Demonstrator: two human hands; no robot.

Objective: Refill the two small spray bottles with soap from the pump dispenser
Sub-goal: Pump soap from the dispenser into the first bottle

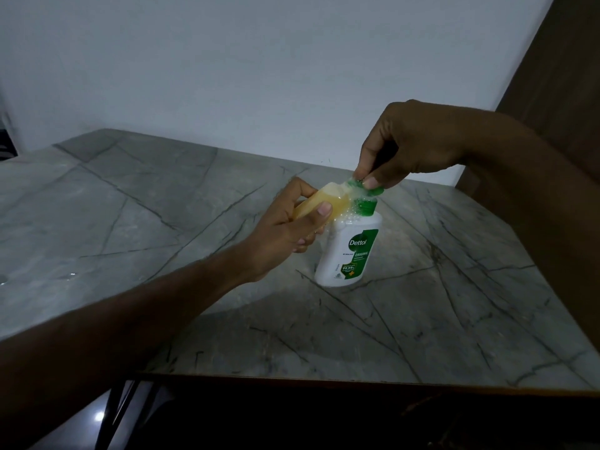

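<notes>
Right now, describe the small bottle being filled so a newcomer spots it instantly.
On the grey marble table stands a white pump dispenser with a green top. The small spray bottle is tilted against its nozzle, gripped by the left hand. It alone holds amber liquid.

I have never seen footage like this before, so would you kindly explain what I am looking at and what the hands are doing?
There is no machine here: a person wears a camera on the head, looking down at their own two bare hands. On the grey marbled table stands a white pump dispenser of soap with a green top. The left hand grips a small spray bottle holding yellowish liquid, tilted with its mouth at the pump's spout. The right hand pinches the green pump head. Foam shows around the spout.
</notes>
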